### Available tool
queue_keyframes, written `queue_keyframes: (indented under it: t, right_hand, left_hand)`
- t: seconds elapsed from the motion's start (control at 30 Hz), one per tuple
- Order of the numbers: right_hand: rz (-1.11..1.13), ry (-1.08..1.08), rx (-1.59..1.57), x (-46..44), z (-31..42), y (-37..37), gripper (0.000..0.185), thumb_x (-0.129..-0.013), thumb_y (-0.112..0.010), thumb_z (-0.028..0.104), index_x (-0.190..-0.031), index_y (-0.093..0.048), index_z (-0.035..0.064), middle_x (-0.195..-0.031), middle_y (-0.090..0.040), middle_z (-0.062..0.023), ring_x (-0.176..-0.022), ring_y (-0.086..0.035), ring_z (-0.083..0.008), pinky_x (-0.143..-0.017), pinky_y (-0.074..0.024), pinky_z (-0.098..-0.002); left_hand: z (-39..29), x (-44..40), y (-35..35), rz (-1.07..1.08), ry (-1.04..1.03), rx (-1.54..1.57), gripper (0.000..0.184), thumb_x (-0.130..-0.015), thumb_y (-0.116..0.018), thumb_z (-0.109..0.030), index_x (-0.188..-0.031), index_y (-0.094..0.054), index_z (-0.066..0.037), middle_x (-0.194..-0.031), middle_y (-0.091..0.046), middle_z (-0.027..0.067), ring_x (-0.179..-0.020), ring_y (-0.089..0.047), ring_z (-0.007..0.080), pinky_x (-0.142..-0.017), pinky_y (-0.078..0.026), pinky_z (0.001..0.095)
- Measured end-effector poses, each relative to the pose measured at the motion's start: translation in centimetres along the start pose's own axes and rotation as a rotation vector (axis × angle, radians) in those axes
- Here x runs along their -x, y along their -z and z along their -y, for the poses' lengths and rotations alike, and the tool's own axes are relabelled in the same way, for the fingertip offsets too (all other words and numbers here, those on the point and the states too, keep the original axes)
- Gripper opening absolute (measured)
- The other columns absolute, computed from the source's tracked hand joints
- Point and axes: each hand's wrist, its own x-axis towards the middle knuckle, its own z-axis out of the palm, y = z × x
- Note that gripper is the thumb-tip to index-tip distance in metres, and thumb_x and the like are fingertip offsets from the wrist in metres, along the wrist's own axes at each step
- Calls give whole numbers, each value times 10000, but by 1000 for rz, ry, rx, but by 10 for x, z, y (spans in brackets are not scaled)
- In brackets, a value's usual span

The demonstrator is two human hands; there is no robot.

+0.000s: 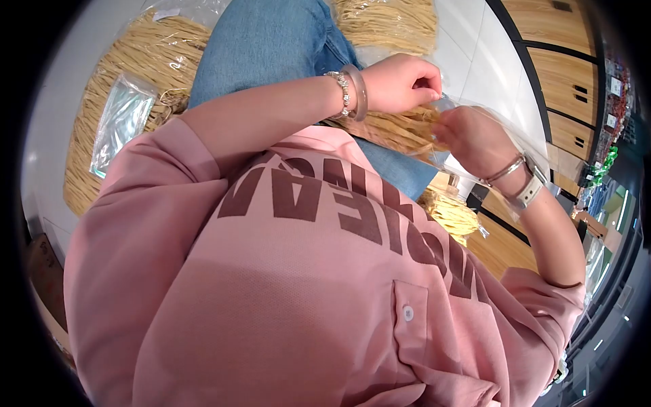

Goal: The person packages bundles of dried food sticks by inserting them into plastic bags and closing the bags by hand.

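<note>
My left hand (397, 83), with a beaded bracelet and a bangle at its wrist, is closed in a pinch at the mouth of a clear plastic bag (444, 104). Long yellow-tan dried strips (400, 129) lie in this bag, over my lap. Close by on the right, my right hand (475, 139), with a watch and a bangle at the wrist, has its fingers closed on the same bag. Its fingertips are partly blurred, and loose clear film spreads above its wrist.
A large clear bag of similar strips (152, 51) lies at left, with a shiny clear packet (125, 119) on it. Another strip bundle (386, 24) is at the top. Yellow strips (451, 214) lie right of my lap. Wooden cabinets (556, 74) and packed shelves (614, 102) stand at right.
</note>
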Motion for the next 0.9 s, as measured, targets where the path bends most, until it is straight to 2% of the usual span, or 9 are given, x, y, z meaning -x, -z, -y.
queue_keyframes:
  t: [0.03,0.13,0.27,0.4,0.5,0.53,0.73,0.83,0.9]
  right_hand:
    - [36,-9,9,-1,0,-1,153,-773,-535,131,-756,-623,8,-684,-575,-200,-673,-559,-357,-632,-433,-423]
    - [-91,179,-67,-4,-11,-11,142,-773,-538,129,-780,-630,21,-676,-569,-195,-671,-561,-341,-625,-433,-405]
    - [1,109,-93,-6,-10,2,207,-829,-539,195,-838,-632,10,-709,-592,-172,-655,-554,-299,-627,-439,-347]
    - [-12,80,-26,-2,-3,15,219,-822,-543,215,-832,-619,9,-693,-570,-202,-678,-556,-350,-639,-429,-413]
    - [-90,134,-64,5,-7,12,193,-808,-566,197,-850,-624,18,-698,-580,-196,-673,-569,-340,-643,-435,-413]
    - [-237,248,-31,6,-15,5,153,-782,-600,158,-848,-636,25,-721,-597,-182,-684,-582,-329,-643,-452,-389]
    - [-306,239,-156,10,-19,-2,109,-743,-629,116,-821,-655,43,-707,-617,-144,-668,-599,-305,-618,-473,-349]
    - [-331,300,-126,3,-25,-3,97,-729,-627,102,-804,-657,50,-694,-620,-129,-639,-601,-294,-604,-474,-350]
    - [-325,315,-123,0,-25,-2,92,-720,-624,91,-794,-658,51,-697,-622,-128,-636,-600,-292,-602,-473,-351]
  left_hand:
    - [0,0,-1,-5,2,-6,78,-822,-577,-78,-864,-582,-12,-784,-608,50,-717,-554,109,-665,-460,254]
    - [2,0,-2,-8,-31,4,78,-821,-577,-80,-863,-584,-14,-778,-608,49,-713,-555,108,-663,-459,253]
    - [0,-1,5,5,-26,8,88,-824,-579,-95,-858,-584,-14,-775,-608,49,-712,-553,107,-663,-458,249]
    - [-2,-3,13,25,-39,15,115,-828,-585,-124,-854,-583,-13,-771,-601,47,-709,-543,106,-659,-453,252]
    - [-2,-4,16,57,-44,20,133,-829,-591,-144,-852,-582,-13,-757,-587,42,-695,-525,106,-645,-442,255]
    - [-2,-4,16,71,-42,24,139,-830,-593,-149,-851,-581,-13,-752,-583,41,-690,-518,106,-640,-439,256]
    - [0,-6,13,103,-27,43,135,-835,-588,-144,-849,-578,-9,-776,-582,43,-710,-518,101,-660,-435,248]
    - [9,-8,9,40,-43,109,145,-809,-603,-169,-844,-618,-29,-743,-623,66,-684,-575,152,-646,-456,279]
    - [8,-8,11,82,0,100,117,-832,-584,-128,-869,-587,-17,-797,-608,40,-745,-550,106,-688,-451,249]
